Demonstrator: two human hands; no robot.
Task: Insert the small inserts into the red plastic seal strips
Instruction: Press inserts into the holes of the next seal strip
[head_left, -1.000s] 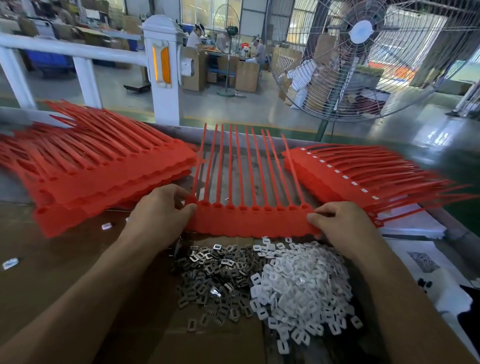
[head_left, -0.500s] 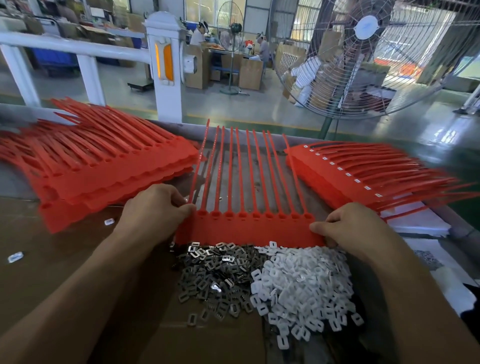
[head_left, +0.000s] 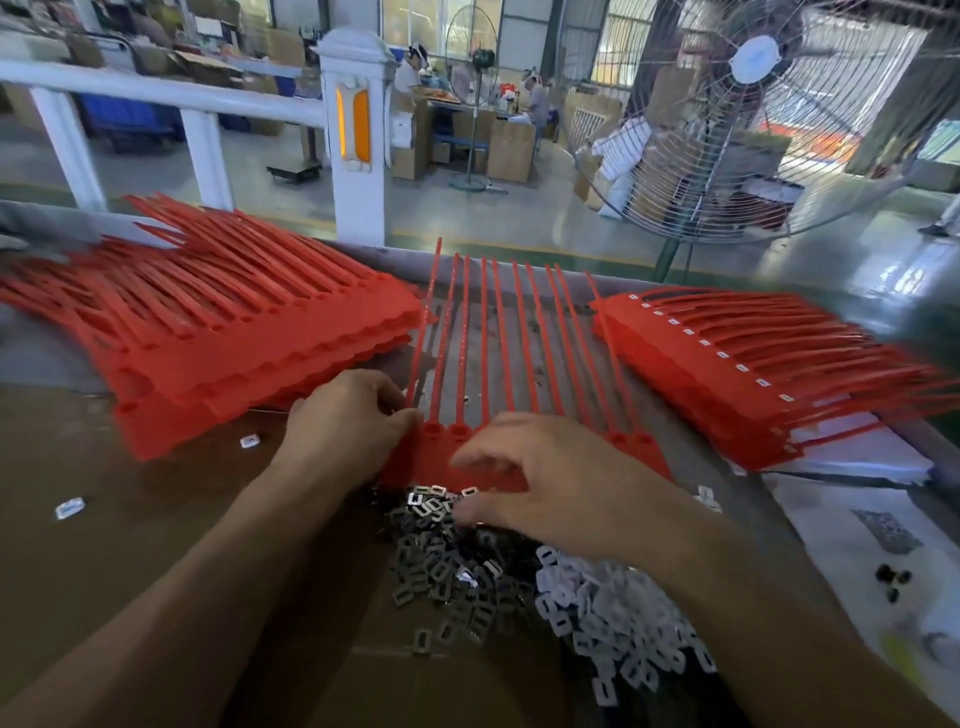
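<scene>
Left hand has curled fingers gripping the left end of the red strip sheet, holding it flat on the brown table; right hand reaches across the sheet, fingers loosely spread and bent, fingertips down in the metal inserts, can't tell if it's got one. The sheet lies centre, ten thin tails pointing away, sockets nearest the person, just behind the metal pile and the white inserts. More red sheets: left stack, right stack.
</scene>
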